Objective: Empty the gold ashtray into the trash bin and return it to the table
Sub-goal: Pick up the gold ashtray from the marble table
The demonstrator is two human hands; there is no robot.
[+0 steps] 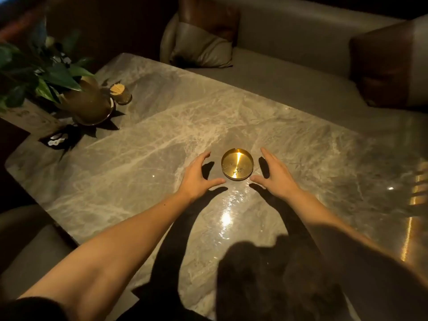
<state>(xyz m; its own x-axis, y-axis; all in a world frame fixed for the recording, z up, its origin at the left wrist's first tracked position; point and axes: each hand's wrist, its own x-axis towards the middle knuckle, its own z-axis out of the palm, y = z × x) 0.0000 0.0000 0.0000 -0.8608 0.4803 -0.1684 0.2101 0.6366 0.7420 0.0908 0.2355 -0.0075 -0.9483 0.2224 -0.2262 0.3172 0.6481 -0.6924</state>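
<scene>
A round gold ashtray (pixel 237 163) sits upright on the grey marble table (pixel 143 158), near its middle. A little ash or residue lies on its bottom. My left hand (pixel 199 176) hovers just left of it, fingers spread and curved toward the rim, not touching. On the other side my right hand (pixel 275 174) is likewise spread, a small gap from the rim. Neither hand holds anything. No trash bin is in view.
A potted plant (pixel 85 100) on a saucer and a small toothpick jar (pixel 121 93) stand at the table's far left corner. A grey sofa (pixel 289 72) with cushions (pixel 201 42) runs behind the table. A seat (pixel 25 246) lies at the near left.
</scene>
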